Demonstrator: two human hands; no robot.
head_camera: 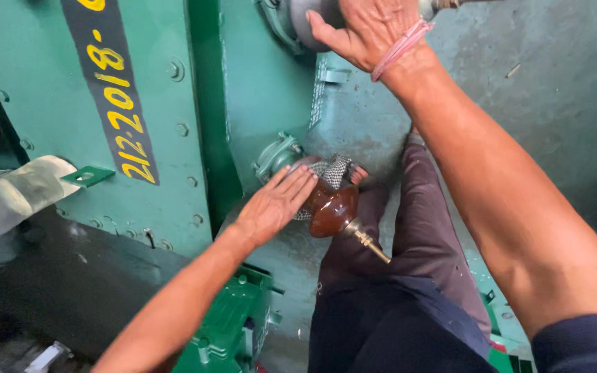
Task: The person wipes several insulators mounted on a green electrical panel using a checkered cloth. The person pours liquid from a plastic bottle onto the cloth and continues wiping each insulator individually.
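Two bare hands are showing: the left hand (278, 202) and the right hand (367, 31). One brown insulator (332, 209) is sitting on one green metal housing (50, 90), one checkered cloth (332, 170) is lying against it, and one pink wristband (401, 47) is circling the right wrist

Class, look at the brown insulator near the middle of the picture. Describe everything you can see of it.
The brown insulator is a glossy, rounded, ceramic-looking body, reddish brown, mounted on the green metal casing. A thin brass-coloured threaded stud sticks out of its end, pointing down and to the right. A checked cloth lies against its upper side. The left hand rests flat on it, fingers spread over the cloth, hiding its left part.
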